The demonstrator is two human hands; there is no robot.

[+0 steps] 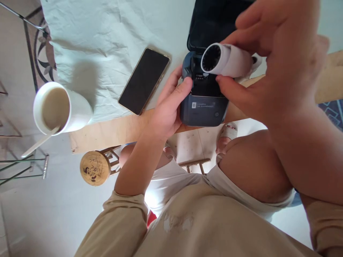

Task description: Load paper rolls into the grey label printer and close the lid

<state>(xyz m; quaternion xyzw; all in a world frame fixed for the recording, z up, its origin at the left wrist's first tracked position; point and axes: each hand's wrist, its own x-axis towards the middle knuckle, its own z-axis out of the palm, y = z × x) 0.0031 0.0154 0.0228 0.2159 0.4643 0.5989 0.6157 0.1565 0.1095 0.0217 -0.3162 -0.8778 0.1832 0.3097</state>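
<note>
My left hand [171, 107] is wrapped round the left side of a small dark blue label printer [203, 113], with the thumb on its top edge. The printer's black lid [211, 26] stands open, and printed markings show inside and on its front face. In my right hand [286, 67] is a white paper roll [238, 62] with a dark hollow core, pinched between thumb and fingers. The roll is held just over the printer's open compartment and hides part of it. A loose end of the roll curls out near my palm.
Left of the printer, a black-screened phone [144, 81] lies on the pale cloth [112, 39]. A white cup [77, 110] of brownish drink, with a spoon [40, 142], stands near the table's left corner. The wooden table edge [112, 128] runs before my lap. A round stool [95, 167] is below.
</note>
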